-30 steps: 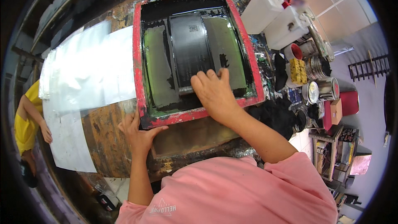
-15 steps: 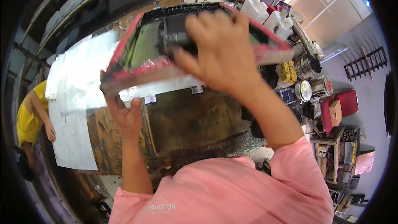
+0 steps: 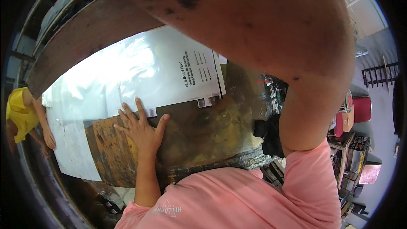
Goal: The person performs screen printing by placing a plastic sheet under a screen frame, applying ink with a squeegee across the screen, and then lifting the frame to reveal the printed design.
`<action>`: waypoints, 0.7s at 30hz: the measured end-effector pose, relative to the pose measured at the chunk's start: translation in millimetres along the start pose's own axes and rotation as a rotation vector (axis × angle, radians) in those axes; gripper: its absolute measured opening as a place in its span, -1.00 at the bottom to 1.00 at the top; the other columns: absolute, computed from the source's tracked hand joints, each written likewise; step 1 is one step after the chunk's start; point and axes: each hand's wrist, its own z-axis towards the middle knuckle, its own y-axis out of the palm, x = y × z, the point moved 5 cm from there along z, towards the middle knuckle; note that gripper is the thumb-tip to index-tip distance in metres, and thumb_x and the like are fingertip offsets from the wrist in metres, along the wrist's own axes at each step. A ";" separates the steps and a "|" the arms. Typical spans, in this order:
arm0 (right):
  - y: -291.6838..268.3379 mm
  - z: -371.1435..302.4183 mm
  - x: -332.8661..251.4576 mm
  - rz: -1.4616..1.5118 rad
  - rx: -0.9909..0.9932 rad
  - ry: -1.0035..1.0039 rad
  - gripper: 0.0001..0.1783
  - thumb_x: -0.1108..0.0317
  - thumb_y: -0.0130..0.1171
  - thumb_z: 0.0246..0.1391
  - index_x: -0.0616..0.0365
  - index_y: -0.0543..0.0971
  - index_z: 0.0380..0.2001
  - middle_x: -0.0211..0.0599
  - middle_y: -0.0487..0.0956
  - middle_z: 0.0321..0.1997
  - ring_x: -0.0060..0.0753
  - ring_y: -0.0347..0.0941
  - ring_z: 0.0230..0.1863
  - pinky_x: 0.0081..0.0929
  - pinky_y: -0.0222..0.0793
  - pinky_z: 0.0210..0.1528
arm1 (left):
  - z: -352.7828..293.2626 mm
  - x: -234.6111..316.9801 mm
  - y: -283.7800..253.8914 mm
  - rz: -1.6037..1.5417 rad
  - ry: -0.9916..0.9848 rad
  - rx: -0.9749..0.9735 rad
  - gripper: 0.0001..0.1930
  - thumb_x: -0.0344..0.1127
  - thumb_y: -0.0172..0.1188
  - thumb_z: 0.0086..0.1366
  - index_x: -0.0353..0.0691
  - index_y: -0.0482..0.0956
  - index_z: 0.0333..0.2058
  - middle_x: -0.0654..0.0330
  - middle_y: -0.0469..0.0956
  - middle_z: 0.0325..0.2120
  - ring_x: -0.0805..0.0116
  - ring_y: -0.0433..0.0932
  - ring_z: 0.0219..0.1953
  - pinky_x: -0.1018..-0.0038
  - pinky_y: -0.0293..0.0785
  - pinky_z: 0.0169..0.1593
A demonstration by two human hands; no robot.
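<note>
My left hand (image 3: 143,129) is open, fingers spread, at the near edge of a glossy white plastic sheet (image 3: 127,65). Its fingertips overlap that edge. Black printed lines and small marks show on the sheet's right part. Underneath lies a dark, stained board (image 3: 199,131). My right arm (image 3: 263,21), speckled with dark spots, is raised close to the camera and sweeps across the top. The right hand itself is out of sight. Behind the sheet, a raised brown panel (image 3: 89,38) slants up at the upper left; it may be the frame's side, but I cannot tell.
Another person in yellow (image 3: 22,112) stands at the far left, one hand (image 3: 49,139) by the sheets. Black cloth (image 3: 271,133) lies at the table's right end. Beyond it are a red chair (image 3: 361,109), a cardboard box (image 3: 348,121) and a shelf (image 3: 340,154).
The red-sided screen frame is no longer recognisable over the table, and the printed sheet is uncovered. My left hand has left the frame and spread out; my right arm has risen across the view.
</note>
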 end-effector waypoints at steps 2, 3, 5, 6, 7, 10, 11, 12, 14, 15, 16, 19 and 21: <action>2.1 -1.4 0.6 0.001 0.000 0.007 -0.46 -0.16 0.14 0.31 0.18 0.61 -0.33 -0.05 0.60 -0.41 0.01 0.57 -0.26 -0.03 0.29 0.05 | -0.9 -2.1 2.3 0.008 0.002 0.022 0.12 0.62 0.05 0.30 0.09 -0.02 0.63 -0.24 -0.20 0.62 -0.29 -0.33 0.65 -0.48 -0.63 0.48; 1.3 -1.9 0.9 -0.002 0.000 0.009 -0.46 -0.16 0.14 0.31 0.18 0.61 -0.33 -0.05 0.60 -0.41 0.01 0.57 -0.26 -0.03 0.29 0.04 | 0.1 -2.3 2.8 0.002 0.006 0.030 0.12 0.62 0.05 0.30 0.09 -0.02 0.63 -0.24 -0.20 0.62 -0.29 -0.33 0.65 -0.48 -0.62 0.48; -0.2 1.5 3.1 -0.003 0.002 0.007 -0.46 -0.16 0.14 0.31 0.19 0.61 -0.33 -0.04 0.60 -0.41 0.02 0.57 -0.27 -0.03 0.29 0.04 | 1.8 -1.1 1.6 -0.012 0.014 0.048 0.12 0.62 0.06 0.29 0.10 -0.01 0.63 -0.24 -0.20 0.62 -0.29 -0.33 0.65 -0.47 -0.62 0.48; -2.6 2.4 3.1 -0.005 0.006 0.003 -0.46 -0.16 0.14 0.30 0.19 0.61 -0.33 -0.04 0.60 -0.41 0.02 0.56 -0.27 -0.03 0.29 0.04 | 2.6 -0.5 1.6 -0.009 0.014 0.044 0.12 0.62 0.06 0.29 0.10 0.00 0.63 -0.24 -0.20 0.62 -0.29 -0.33 0.65 -0.47 -0.61 0.48; -3.5 2.5 2.4 -0.003 0.002 -0.001 -0.45 -0.16 0.14 0.30 0.19 0.61 -0.33 -0.04 0.60 -0.41 0.02 0.56 -0.27 -0.04 0.29 0.04 | 3.0 0.0 2.0 -0.007 0.014 0.039 0.12 0.62 0.07 0.29 0.10 0.00 0.63 -0.24 -0.20 0.62 -0.29 -0.33 0.65 -0.48 -0.61 0.48; -2.5 7.1 -2.3 0.009 0.012 -0.023 -0.45 -0.16 0.14 0.30 0.20 0.61 -0.33 -0.04 0.60 -0.41 0.02 0.56 -0.28 -0.04 0.29 0.04 | 2.3 -2.7 3.4 -0.009 -0.013 0.022 0.12 0.61 0.09 0.28 0.09 0.01 0.62 -0.24 -0.19 0.62 -0.29 -0.33 0.65 -0.49 -0.59 0.48; -4.4 7.7 -2.4 0.005 0.014 -0.026 -0.45 -0.16 0.14 0.30 0.20 0.61 -0.33 -0.04 0.60 -0.41 0.02 0.56 -0.28 -0.04 0.29 0.04 | 3.3 -2.9 2.4 -0.014 -0.017 0.018 0.13 0.61 0.09 0.28 0.08 0.02 0.62 -0.25 -0.19 0.62 -0.30 -0.32 0.65 -0.49 -0.58 0.48; -6.4 8.5 -2.9 0.003 0.016 -0.030 -0.45 -0.16 0.14 0.30 0.21 0.61 -0.33 -0.04 0.60 -0.41 0.02 0.56 -0.28 -0.05 0.29 0.04 | 4.0 -1.2 0.7 -0.001 -0.017 0.012 0.13 0.60 0.11 0.27 0.08 0.03 0.62 -0.25 -0.19 0.62 -0.31 -0.31 0.65 -0.50 -0.56 0.48; -8.7 8.5 -3.2 0.005 0.017 -0.031 -0.45 -0.15 0.14 0.30 0.21 0.61 -0.33 -0.03 0.60 -0.41 0.02 0.56 -0.28 -0.05 0.29 0.04 | 3.7 -2.1 0.9 -0.017 -0.011 0.026 0.16 0.63 0.13 0.24 0.06 0.04 0.62 -0.28 -0.18 0.61 -0.34 -0.31 0.64 -0.51 -0.59 0.47; -10.6 9.5 -3.4 0.007 0.017 -0.034 -0.45 -0.15 0.14 0.30 0.21 0.61 -0.33 -0.03 0.60 -0.41 0.02 0.56 -0.29 -0.05 0.29 0.03 | 2.7 -3.0 0.4 -0.024 -0.010 0.030 0.17 0.64 0.13 0.22 0.05 0.05 0.61 -0.29 -0.17 0.61 -0.35 -0.31 0.64 -0.51 -0.60 0.46; -11.7 10.1 -3.8 0.008 0.020 -0.034 -0.45 -0.15 0.14 0.30 0.22 0.62 -0.33 -0.03 0.60 -0.41 0.02 0.56 -0.29 -0.05 0.29 0.03 | 2.2 -4.1 -1.9 -0.026 -0.018 0.030 0.18 0.64 0.14 0.22 0.05 0.06 0.61 -0.29 -0.17 0.60 -0.35 -0.31 0.64 -0.51 -0.60 0.47; -13.3 10.6 -2.6 0.007 0.017 -0.031 -0.44 -0.15 0.14 0.30 0.22 0.62 -0.33 -0.03 0.60 -0.41 0.03 0.56 -0.29 -0.06 0.29 0.03 | 4.2 -3.8 -4.1 -0.033 -0.021 0.023 0.18 0.64 0.15 0.21 0.05 0.07 0.61 -0.29 -0.16 0.60 -0.34 -0.31 0.64 -0.50 -0.59 0.48; -14.8 11.3 -2.3 0.001 0.008 -0.022 -0.44 -0.15 0.14 0.30 0.23 0.62 -0.33 -0.03 0.60 -0.41 0.03 0.56 -0.30 -0.06 0.29 0.03 | 5.9 -4.9 -1.9 -0.033 -0.019 0.028 0.18 0.65 0.16 0.20 0.05 0.09 0.61 -0.29 -0.16 0.60 -0.33 -0.30 0.64 -0.48 -0.58 0.48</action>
